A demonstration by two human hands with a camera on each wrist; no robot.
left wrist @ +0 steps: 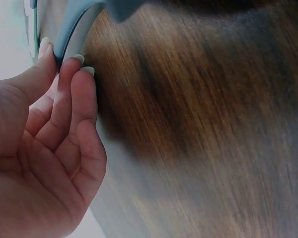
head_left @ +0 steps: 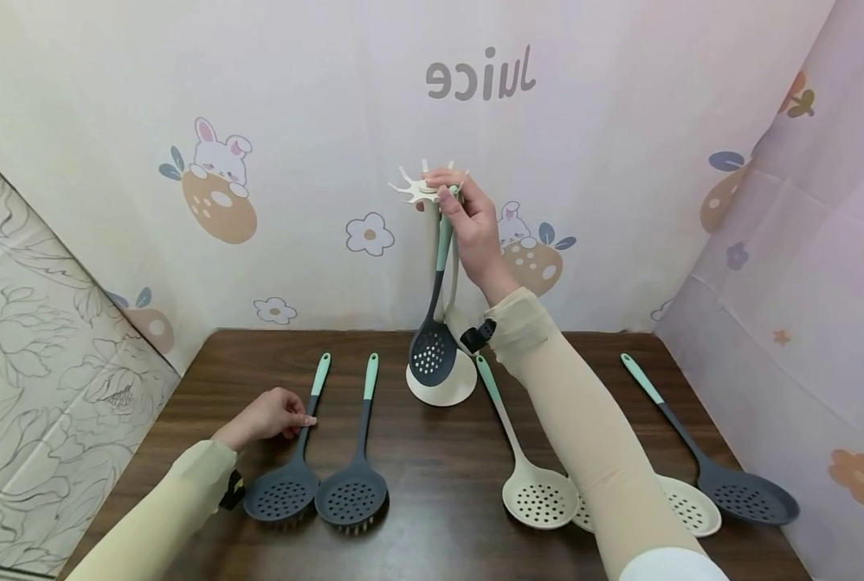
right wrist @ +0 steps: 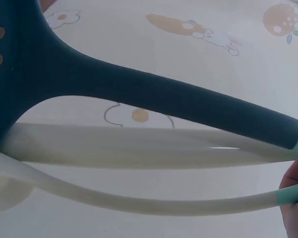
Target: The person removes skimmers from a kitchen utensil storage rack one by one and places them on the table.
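Note:
In the head view my right hand (head_left: 468,222) is at the top of a cream utensil stand (head_left: 442,395), holding the mint handle of a dark skimmer (head_left: 433,353) by its upper end, near the hooks. That skimmer hangs head down before the post. Behind it a cream utensil (right wrist: 159,206) with a mint handle also hangs, its head partly hidden. At the left, my left hand (head_left: 275,415) pinches the dark neck of the leftmost skimmer (head_left: 281,492), which lies on the table; the left wrist view shows thumb and fingertips (left wrist: 77,62) at its edge.
Beside the leftmost skimmer lies another dark skimmer (head_left: 352,496). On the right are a cream skimmer (head_left: 540,498), a second cream one (head_left: 689,504) partly under my right forearm, and a dark skimmer (head_left: 751,496). A patterned cloth (head_left: 315,105) hangs behind the wooden table (head_left: 439,452).

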